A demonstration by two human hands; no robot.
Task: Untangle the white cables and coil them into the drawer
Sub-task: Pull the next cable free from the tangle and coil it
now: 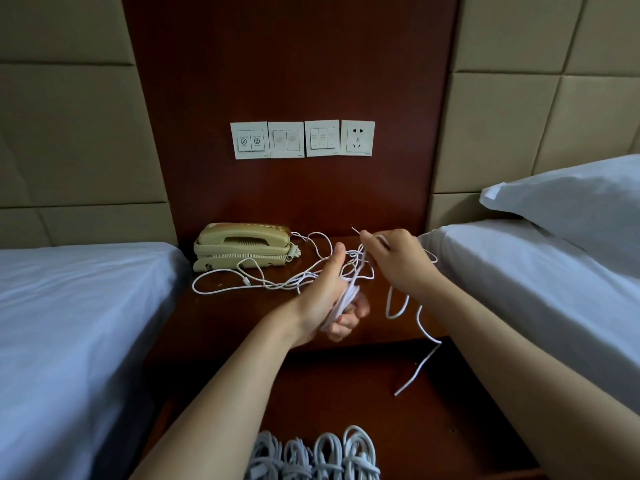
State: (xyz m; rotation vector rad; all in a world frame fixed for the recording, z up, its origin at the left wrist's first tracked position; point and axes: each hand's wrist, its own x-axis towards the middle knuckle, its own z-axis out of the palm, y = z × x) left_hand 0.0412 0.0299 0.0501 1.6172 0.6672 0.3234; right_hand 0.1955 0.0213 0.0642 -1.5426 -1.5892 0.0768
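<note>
Dark reddish wood makes up a narrow nightstand [221, 317] wedged between two beds, with little room on either side. The left bed [69, 306] meets its left edge and the right bed [536, 289] presses against its right edge.

Loose white cables [259, 282] sprawl in tangled loops across the top, from the middle out to the left edge. A beige phone [242, 245] sits at the back left, just beside them.

Above the front of the top, the person's left hand [325, 296] has its fingers curled round a bundle [344, 299] of wound cable, thumb up. The right hand [391, 258], close by and slightly further back, pinches a strand [363, 251] that runs to the bundle. A free tail [420, 368] hangs from below this hand, over the front edge, and ends above the drawer.

The drawer [329, 393] stands open below, nearest the viewer. Four neat white coils [311, 455] lie side by side along its near end; the floor beyond them is bare wood.

A matching wood panel [294, 64] rises behind, with four white switch plates [301, 139] in a row. Padded beige wall tiles [69, 116] flank it. A white pillow [571, 202] rests on the right bed.
</note>
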